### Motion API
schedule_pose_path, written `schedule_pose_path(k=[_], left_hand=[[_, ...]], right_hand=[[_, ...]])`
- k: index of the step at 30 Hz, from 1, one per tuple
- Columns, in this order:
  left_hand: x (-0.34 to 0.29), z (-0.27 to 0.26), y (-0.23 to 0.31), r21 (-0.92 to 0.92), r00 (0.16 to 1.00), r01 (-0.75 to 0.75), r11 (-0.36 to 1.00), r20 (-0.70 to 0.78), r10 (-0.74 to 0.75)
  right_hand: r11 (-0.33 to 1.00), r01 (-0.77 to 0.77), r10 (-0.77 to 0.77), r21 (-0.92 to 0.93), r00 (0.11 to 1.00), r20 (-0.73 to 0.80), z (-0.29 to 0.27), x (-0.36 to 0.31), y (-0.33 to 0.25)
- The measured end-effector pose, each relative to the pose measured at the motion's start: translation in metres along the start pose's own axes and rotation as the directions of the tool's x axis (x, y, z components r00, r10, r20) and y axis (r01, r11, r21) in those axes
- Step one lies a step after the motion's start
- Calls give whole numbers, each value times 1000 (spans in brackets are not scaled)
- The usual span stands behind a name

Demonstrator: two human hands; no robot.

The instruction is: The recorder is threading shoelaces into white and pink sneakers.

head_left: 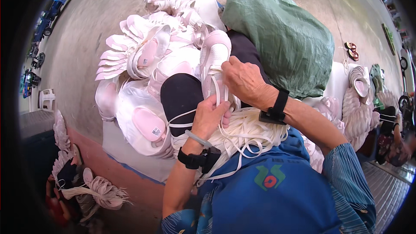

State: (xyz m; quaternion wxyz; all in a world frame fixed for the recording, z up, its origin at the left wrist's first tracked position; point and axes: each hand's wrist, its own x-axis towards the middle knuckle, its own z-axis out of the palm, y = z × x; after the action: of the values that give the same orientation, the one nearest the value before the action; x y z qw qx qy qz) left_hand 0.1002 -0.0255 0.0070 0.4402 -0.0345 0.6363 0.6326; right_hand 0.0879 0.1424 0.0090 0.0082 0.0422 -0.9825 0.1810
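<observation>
L hand (208, 118) pinching white lace (217, 87) at near end of pink/white shoe (216, 50). R hand (243, 79) curled at shoe's R edge, can't tell grip.

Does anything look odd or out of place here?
Nothing looks clearly damaged or spilled. The white laces lie in a loose heap, a few strands straying onto the blue cloth, so they look messy. Also, a pair of sandals sits unworn on the floor.
</observation>
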Motion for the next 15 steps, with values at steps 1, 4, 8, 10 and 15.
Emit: schedule_pose_path(k=[1, 4, 8, 10, 15], left_hand=[[-1, -2, 0, 15, 1000, 11, 1000, -12, -11], [0, -6, -5, -13, 1000, -6, 1000, 12, 6], [-3, -12, -5, 8, 1000, 16, 1000, -24, -15], [-5, -16, -7, 47, 1000, -2, 999, -13, 2], [-27, -17, -1, 316, 999, -27, 948, -10, 31]], right_hand=[[999, 7, -5, 53, 999, -32, 2, 0, 1], [942, -55, 28, 331, 996, 86, -4, 3, 15], [646, -536, 248, 543, 820, 515, -22, 2, 16], [653, -538, 265, 534, 822, 504, -17, 1, 17], [656, -506, 327, 560, 860, 392, -12, -4, 18]])
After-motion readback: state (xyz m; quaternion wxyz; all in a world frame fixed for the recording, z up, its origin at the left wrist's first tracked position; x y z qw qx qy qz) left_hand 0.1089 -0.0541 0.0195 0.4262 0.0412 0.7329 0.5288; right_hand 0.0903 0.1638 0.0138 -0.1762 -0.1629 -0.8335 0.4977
